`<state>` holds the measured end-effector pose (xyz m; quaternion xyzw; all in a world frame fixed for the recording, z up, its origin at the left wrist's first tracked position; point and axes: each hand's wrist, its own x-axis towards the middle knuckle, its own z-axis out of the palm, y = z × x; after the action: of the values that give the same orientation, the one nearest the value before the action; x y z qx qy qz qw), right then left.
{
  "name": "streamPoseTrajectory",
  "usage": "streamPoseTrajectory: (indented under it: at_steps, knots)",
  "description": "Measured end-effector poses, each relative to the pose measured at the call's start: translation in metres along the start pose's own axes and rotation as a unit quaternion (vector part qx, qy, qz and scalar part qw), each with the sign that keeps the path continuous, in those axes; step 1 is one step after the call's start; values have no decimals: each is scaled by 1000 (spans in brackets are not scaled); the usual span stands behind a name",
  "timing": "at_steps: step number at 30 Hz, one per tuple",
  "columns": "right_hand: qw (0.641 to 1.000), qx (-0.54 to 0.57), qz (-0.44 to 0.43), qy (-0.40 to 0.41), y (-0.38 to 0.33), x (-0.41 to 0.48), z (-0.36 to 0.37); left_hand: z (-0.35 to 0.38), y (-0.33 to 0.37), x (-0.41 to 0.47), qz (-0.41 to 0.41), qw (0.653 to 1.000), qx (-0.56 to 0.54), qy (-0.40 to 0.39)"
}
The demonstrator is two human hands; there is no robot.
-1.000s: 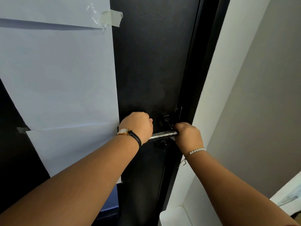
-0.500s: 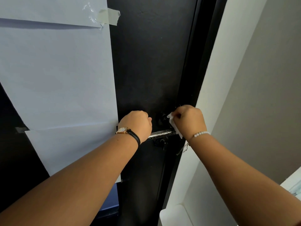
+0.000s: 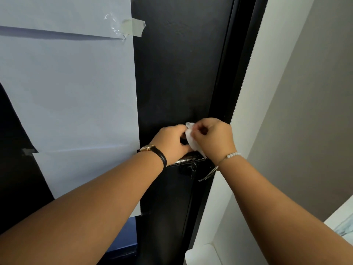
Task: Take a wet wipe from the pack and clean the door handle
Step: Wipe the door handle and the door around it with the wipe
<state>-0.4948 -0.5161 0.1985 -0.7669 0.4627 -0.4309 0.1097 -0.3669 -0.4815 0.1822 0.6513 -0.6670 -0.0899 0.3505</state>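
Observation:
A metal lever door handle (image 3: 188,159) is fixed on the black door (image 3: 177,73), low near its right edge. My left hand (image 3: 172,142), with a watch on the wrist, is curled over the handle's left end. My right hand (image 3: 214,138), with a bead bracelet on the wrist, pinches a crumpled white wet wipe (image 3: 192,139) just above the handle, between the two hands. Both hands touch the wipe. The pack of wipes is not in view.
White paper sheets (image 3: 72,88) are taped to the door on the left. The dark door frame (image 3: 236,64) and a pale wall (image 3: 305,111) stand to the right. A keyhole knob (image 3: 191,169) sits under the handle. A white ledge (image 3: 200,253) is at the bottom.
My right hand has lifted off the handle's right end with the wipe and come in against my left hand. The left hand has shifted up slightly on the handle.

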Motion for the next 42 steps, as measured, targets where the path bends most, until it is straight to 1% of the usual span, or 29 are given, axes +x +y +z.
streamPoseTrajectory:
  at_steps: [2, 3, 4, 5, 7, 8, 10, 12, 14, 16, 18, 22, 24, 26, 28, 30, 32, 35, 37, 39, 42]
  knots:
    - [998, 56, 11, -32, -3, -3, 2, 0, 2, 1, -12, 991, -125, 35]
    - [997, 64, 11, -49, -2, -4, 2, 0, 2, 1, -16, 986, -157, 60]
    - [996, 53, 7, -69, -1, -5, 1, 0, 0, 2, -18, 983, -165, 79]
    - [996, 23, 2, -89, 1, -6, 0, -2, 0, 0, -19, 985, -145, 88]
    - [991, -63, -14, -115, 4, -9, 1, -5, 0, 1, -15, 997, -36, 66]
    - [990, -84, -21, -109, 7, -11, 1, -7, 1, 3, -11, 999, 39, 31]
    - [992, -92, -10, -88, 13, -15, 3, -9, 7, 8, -12, 984, 170, -57]
    - [994, -86, 13, -65, 18, -18, 4, -6, 11, 15, -25, 968, 225, -110]
    - [996, -78, 24, -42, 22, -21, 9, 1, 11, 18, -30, 964, 241, -110]
    - [997, -77, 22, -18, 24, -24, 16, 8, 11, 19, -28, 968, 238, -75]
    - [997, -73, 18, 1, 26, -26, 21, 13, 13, 21, -39, 968, 242, -59]
    - [996, -83, 12, 12, 29, -26, 21, 13, 21, 24, -78, 961, 250, -83]
    - [996, -87, 11, 7, 30, -26, 20, 10, 23, 21, -82, 962, 248, -81]
    - [996, -90, 8, -1, 31, -25, 19, 5, 23, 15, -59, 967, 245, -39]
    - [996, -86, -22, -15, 31, -24, 16, -3, 23, 12, -27, 972, 232, 8]
    - [995, -58, -70, -40, 28, -22, 9, -11, 25, 11, -5, 981, 191, 29]
    - [995, -11, -83, -47, 23, -19, 0, -15, 29, 13, 15, 991, 125, 42]
    - [997, 8, -78, -3, 19, -13, -14, -13, 40, 16, 39, 998, 20, 55]
    - [997, 8, -72, 41, 23, -10, -24, -7, 47, 16, 49, 997, -31, 45]
    - [995, 12, -60, 77, 33, -10, -32, 3, 54, 14, 68, 996, -51, 24]
    - [994, 30, -24, 105, 53, -18, -39, 25, 68, 2, 103, 993, -56, 8]
